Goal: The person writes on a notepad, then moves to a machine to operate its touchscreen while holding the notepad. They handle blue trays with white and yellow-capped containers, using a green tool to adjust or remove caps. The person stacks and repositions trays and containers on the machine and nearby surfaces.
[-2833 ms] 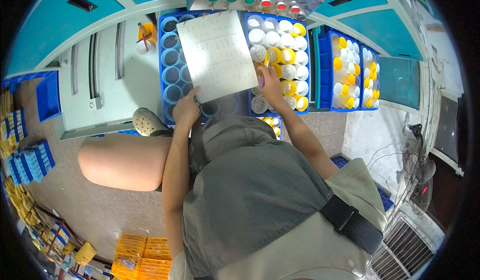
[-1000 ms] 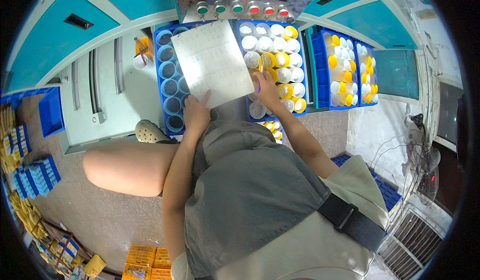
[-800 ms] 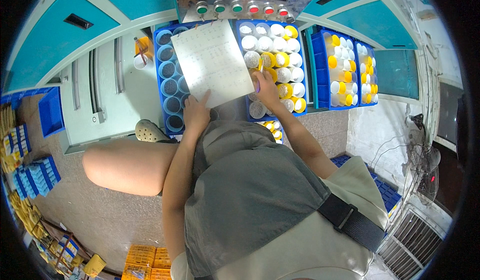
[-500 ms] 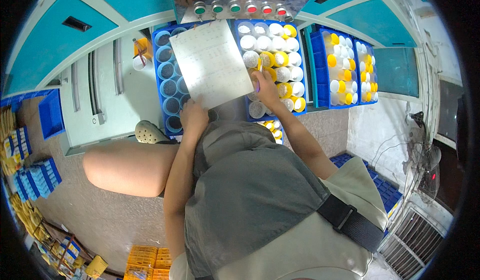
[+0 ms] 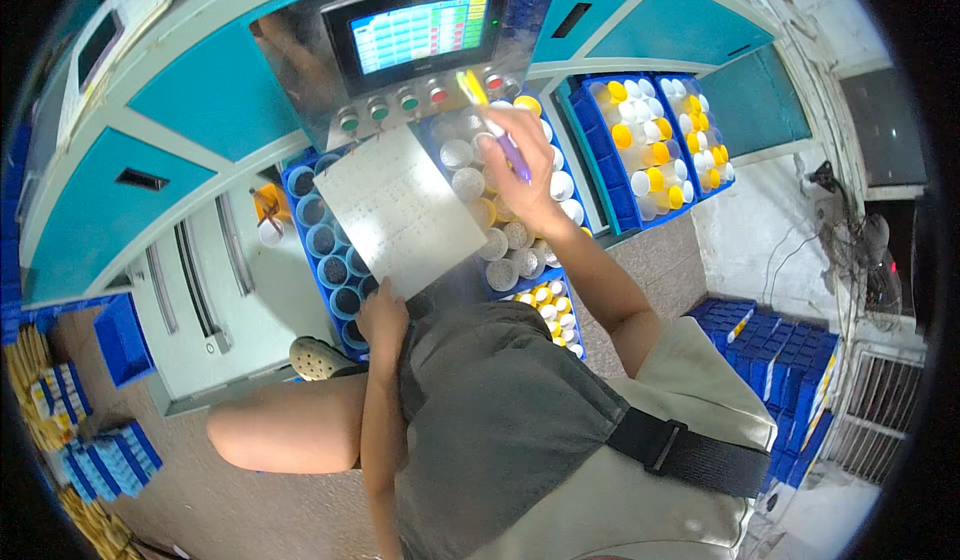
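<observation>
A sheet of paper (image 5: 395, 210) with faint writing lies over two blue trays of cups. My left hand (image 5: 383, 318) is closed at its near edge, fingertips on the paper. Raised above the right tray, my right hand (image 5: 525, 165) grips a purple pen (image 5: 513, 152) with a yellow and white end pointing toward the control panel. Below the paper's left side are blue cups (image 5: 321, 240) with dark contents. White and yellow cups (image 5: 467, 183) with pale, speckled contents fill the tray on the right, partly hidden by my right hand.
A screen (image 5: 420, 35) sits above a row of green and red buttons (image 5: 409, 99). Blue trays of cups (image 5: 650, 145) stand at the right. An orange holder (image 5: 270, 203) rests on the pale machine surface at left; stacked blue crates (image 5: 770, 370) are at lower right.
My right hand has lifted off the paper's right edge and moved up toward the panel with the pen. My left hand stays at the paper. The view has shifted, showing more of the screen.
</observation>
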A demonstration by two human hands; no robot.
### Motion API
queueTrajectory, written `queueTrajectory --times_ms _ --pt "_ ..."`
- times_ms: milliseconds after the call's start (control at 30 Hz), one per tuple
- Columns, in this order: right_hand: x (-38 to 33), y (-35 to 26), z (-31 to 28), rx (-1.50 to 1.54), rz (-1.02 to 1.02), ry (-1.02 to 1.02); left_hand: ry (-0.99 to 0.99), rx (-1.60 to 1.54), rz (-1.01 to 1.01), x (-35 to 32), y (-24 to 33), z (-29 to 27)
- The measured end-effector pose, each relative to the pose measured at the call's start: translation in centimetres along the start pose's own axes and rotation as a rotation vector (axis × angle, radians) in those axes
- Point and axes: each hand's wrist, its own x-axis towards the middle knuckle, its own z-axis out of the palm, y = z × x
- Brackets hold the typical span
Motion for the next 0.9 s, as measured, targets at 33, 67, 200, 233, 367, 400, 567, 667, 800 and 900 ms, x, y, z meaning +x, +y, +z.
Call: queueTrajectory --times_ms 33,67,200,233,367,400,567,667,800,900 --pt "1.6 -0.3 0.0 -0.012 -0.019 0.021 -0.020 -0.017 -0.016 0.0 0.0 -0.1" --pt "2.8 -0.5 0.1 -0.036 -0.014 0.021 0.003 0.012 0.007 -0.1 -0.1 -0.1" --pt "5.5 -0.2 1.3 -0.074 -0.060 0.049 -0.018 -0.034 0.008 -0.3 -0.1 -0.6" --pt "5.7 0.0 1.6 -0.091 -0.081 0.054 -0.022 -0.047 0.005 -0.3 -0.1 -0.7" --pt "6.4 1.1 2.5 -0.134 -0.128 0.030 -0.061 -0.051 -0.034 -0.5 0.3 -1.0" --pt "6.5 1.3 2.7 -0.137 -0.132 0.014 -0.062 -0.048 -0.039 -0.5 0.4 -1.1" --pt "6.9 1.5 3.6 -0.184 -0.221 0.031 -0.072 -0.071 -0.040 -0.4 0.3 -1.3" --pt "6.6 1.2 4.2 -0.188 -0.266 -0.021 -0.088 -0.083 -0.060 -0.4 0.4 -1.5" --pt "6.4 1.1 5.1 -0.211 -0.268 -0.071 -0.056 -0.060 -0.038 -0.6 0.7 -1.6" --pt "6.3 1.2 5.1 -0.203 -0.271 -0.041 -0.040 -0.066 -0.044 -0.6 0.7 -1.6"
